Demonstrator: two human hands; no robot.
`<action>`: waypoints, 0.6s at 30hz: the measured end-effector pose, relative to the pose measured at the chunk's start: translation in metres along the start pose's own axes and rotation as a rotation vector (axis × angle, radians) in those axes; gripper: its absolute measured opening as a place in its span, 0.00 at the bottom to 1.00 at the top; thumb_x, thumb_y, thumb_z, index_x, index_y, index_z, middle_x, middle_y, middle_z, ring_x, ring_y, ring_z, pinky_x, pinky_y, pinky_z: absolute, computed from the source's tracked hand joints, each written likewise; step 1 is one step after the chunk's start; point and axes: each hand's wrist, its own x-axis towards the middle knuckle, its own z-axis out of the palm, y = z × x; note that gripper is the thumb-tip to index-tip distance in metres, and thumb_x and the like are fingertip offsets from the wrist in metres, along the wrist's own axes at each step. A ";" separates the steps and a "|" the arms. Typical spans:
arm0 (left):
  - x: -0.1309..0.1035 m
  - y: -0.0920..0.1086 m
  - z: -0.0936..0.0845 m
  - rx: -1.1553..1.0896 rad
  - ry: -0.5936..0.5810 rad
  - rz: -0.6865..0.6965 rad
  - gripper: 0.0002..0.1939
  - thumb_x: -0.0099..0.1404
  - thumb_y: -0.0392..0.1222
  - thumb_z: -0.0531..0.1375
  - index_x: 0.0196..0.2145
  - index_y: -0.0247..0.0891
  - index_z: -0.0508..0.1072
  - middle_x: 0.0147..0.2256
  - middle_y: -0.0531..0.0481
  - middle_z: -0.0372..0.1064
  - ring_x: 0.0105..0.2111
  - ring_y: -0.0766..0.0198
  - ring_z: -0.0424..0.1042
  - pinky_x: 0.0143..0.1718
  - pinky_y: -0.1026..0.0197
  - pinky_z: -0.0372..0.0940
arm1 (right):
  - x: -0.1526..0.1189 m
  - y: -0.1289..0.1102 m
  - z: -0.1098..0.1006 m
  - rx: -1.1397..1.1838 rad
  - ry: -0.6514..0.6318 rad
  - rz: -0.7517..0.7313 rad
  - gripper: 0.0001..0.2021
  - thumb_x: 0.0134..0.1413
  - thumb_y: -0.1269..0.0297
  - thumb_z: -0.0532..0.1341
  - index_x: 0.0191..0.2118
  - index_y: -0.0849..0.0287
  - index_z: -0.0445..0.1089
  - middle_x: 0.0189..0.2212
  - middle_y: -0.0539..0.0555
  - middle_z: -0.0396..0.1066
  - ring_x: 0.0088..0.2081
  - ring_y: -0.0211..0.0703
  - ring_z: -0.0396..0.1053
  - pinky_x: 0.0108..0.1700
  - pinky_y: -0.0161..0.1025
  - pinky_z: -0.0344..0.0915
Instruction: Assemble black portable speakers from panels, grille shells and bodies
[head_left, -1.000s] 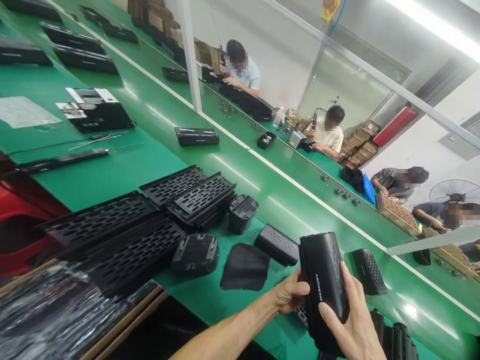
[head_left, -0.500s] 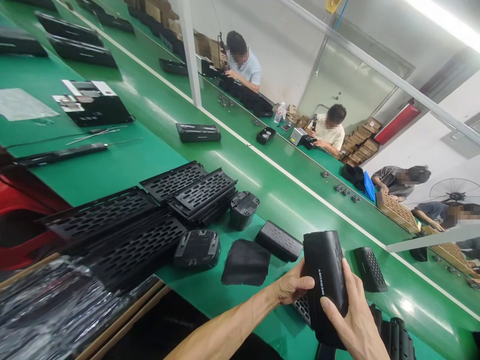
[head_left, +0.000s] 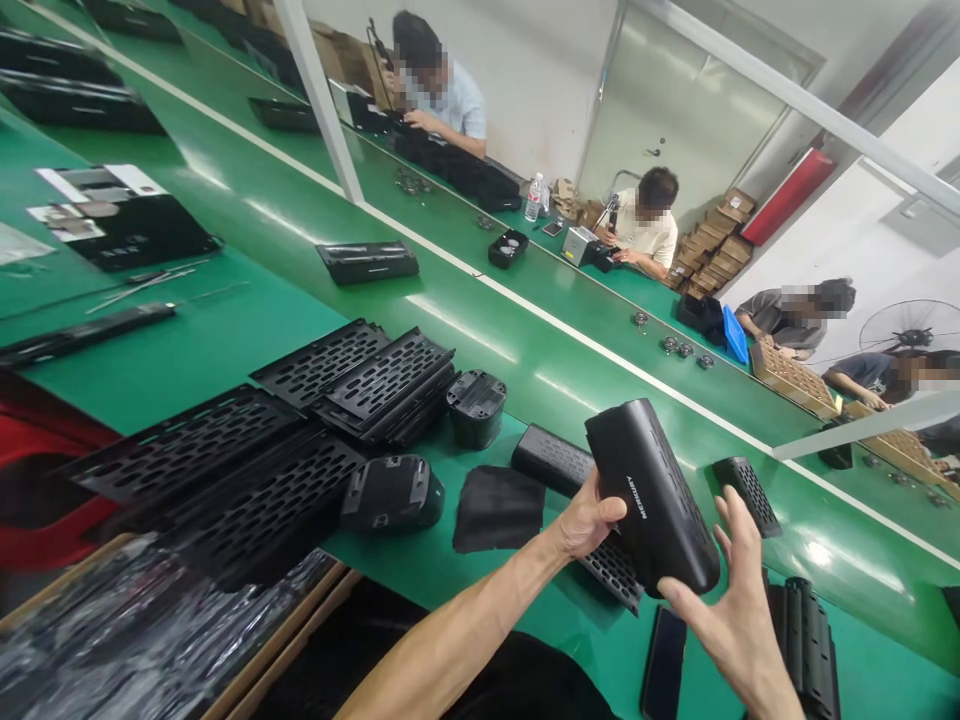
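A black speaker housing [head_left: 645, 490] marked "MERKURY" is held tilted above the green bench. My left hand [head_left: 589, 520] grips its left side, thumb on the front face. Fingers spread, my right hand [head_left: 727, 590] is beside the lower right end; its thumb is close to the housing, and I cannot tell whether it touches. Below the housing lies a perforated black panel [head_left: 611, 572]. A phone [head_left: 664, 660] rests near the bench edge. Left of my hands are a black cloth piece [head_left: 500, 508] and two black end caps, one upright [head_left: 477, 408], one lying [head_left: 391, 492].
Stacked perforated panels [head_left: 382, 385] cover the left bench. A carton [head_left: 300, 625] of plastic-wrapped parts stands at lower left. More black shells [head_left: 806, 640] lie at lower right. A green conveyor [head_left: 465, 300] runs beyond, with several co-workers seated across it.
My right hand has come off the housing's right side and spread its fingers. The housing has tilted, its top leaning left, still in my left hand. The phone is now more exposed.
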 end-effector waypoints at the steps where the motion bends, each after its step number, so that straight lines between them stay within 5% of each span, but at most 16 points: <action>1: 0.001 0.001 0.001 0.005 0.018 0.022 0.46 0.47 0.49 0.79 0.61 0.42 0.68 0.53 0.41 0.75 0.54 0.44 0.74 0.57 0.45 0.66 | -0.007 0.001 0.009 0.009 0.085 -0.002 0.56 0.51 0.47 0.71 0.76 0.49 0.36 0.74 0.63 0.40 0.72 0.70 0.45 0.67 0.69 0.53; 5: 0.006 0.000 0.006 0.065 0.060 0.066 0.46 0.47 0.49 0.79 0.61 0.42 0.67 0.53 0.41 0.74 0.54 0.45 0.73 0.58 0.44 0.65 | -0.015 0.005 0.043 0.020 0.339 -0.090 0.47 0.55 0.53 0.71 0.72 0.51 0.44 0.70 0.66 0.48 0.70 0.68 0.52 0.66 0.70 0.53; 8: 0.012 0.011 -0.001 0.153 0.007 -0.008 0.43 0.49 0.54 0.78 0.59 0.41 0.70 0.54 0.40 0.73 0.54 0.44 0.72 0.57 0.43 0.66 | -0.008 0.008 0.042 0.047 0.436 -0.162 0.36 0.55 0.55 0.71 0.65 0.52 0.55 0.65 0.64 0.57 0.66 0.66 0.58 0.64 0.68 0.55; 11: 0.023 0.048 -0.011 0.317 -0.040 0.015 0.46 0.49 0.55 0.77 0.62 0.42 0.67 0.60 0.38 0.67 0.60 0.41 0.67 0.60 0.41 0.62 | -0.009 0.013 0.021 0.101 0.416 -0.101 0.34 0.53 0.53 0.71 0.63 0.52 0.59 0.64 0.62 0.61 0.64 0.66 0.62 0.63 0.66 0.58; 14: 0.034 0.095 -0.011 0.598 -0.169 0.068 0.60 0.44 0.43 0.80 0.70 0.49 0.57 0.69 0.40 0.54 0.68 0.40 0.55 0.67 0.41 0.52 | -0.019 0.017 0.003 0.144 0.313 0.003 0.35 0.52 0.50 0.71 0.63 0.51 0.61 0.64 0.61 0.63 0.64 0.67 0.62 0.63 0.63 0.60; 18: 0.041 0.123 0.000 0.765 -0.422 -0.084 0.58 0.47 0.43 0.78 0.71 0.46 0.56 0.64 0.40 0.62 0.63 0.41 0.63 0.64 0.43 0.56 | -0.025 0.020 -0.004 0.218 0.230 0.037 0.35 0.52 0.49 0.70 0.63 0.51 0.61 0.65 0.61 0.62 0.66 0.68 0.59 0.64 0.62 0.59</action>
